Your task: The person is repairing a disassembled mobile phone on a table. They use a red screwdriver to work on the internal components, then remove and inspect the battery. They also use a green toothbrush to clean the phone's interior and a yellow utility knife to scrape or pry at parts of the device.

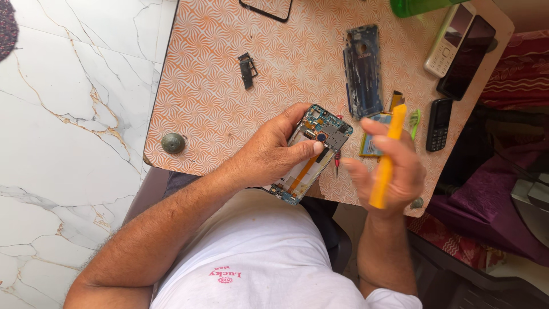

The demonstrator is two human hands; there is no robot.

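On the orange swirl-patterned tabletop, far left edge, sits a round grey knob-like piece; further in, a small black plastic bracket. Left hand is clamped around the opened smartphone with exposed circuit board and orange flex cable, thumb across its face, held just above the near table edge. Beside it lies a blue see-through phone back cover. Right hand has fingers closed on a flat orange plastic pry tool, tip up, near the phone but apart from it. To pry well, I'd keep the tool shallow and clear of the flex cable, phone braced firm. Right side: pale keypad phone, black slab phone, small black keypad phone. Hard to read: the small red-tipped item under the phone, the pack behind the right hand, and the black frame cut off at the top.
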